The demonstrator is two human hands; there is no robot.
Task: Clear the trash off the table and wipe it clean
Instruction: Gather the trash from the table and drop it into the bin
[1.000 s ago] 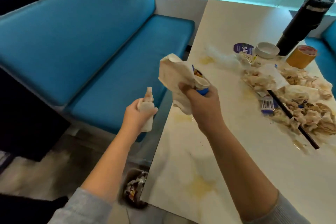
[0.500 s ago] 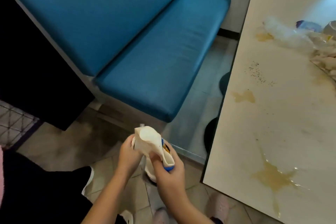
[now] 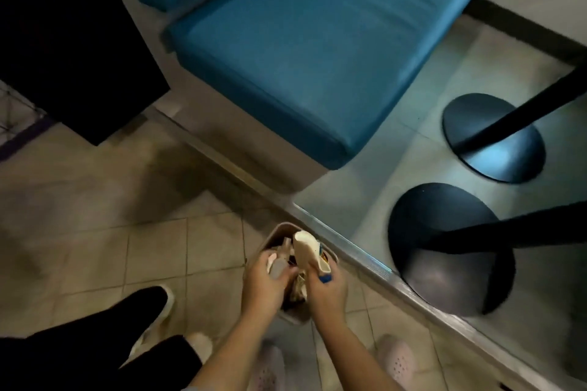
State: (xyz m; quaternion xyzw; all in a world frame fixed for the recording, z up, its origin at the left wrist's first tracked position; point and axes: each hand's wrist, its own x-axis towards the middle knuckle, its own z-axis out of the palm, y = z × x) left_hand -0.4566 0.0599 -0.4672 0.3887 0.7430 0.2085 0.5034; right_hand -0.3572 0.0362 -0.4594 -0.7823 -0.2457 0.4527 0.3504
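A small trash bin (image 3: pixel 277 235) stands on the tiled floor below me, holding crumpled paper. My right hand (image 3: pixel 327 290) grips a bundle of white paper with a blue-rimmed cup (image 3: pixel 309 252) over the bin's opening. My left hand (image 3: pixel 265 282) grips a small white spray bottle (image 3: pixel 278 265) right beside it, also over the bin. The table top is out of view.
A blue bench seat (image 3: pixel 317 51) runs along the upper middle. Two black round table bases (image 3: pixel 444 251) with their poles stand on the raised floor at right, behind a metal step edge (image 3: pixel 365 259). Another person's dark legs and shoes (image 3: pixel 139 320) are at lower left. My feet are below the bin.
The view has swung from the table top down to the floor. Both hands have dropped, with the paper bundle and the spray bottle, to just above the bin.
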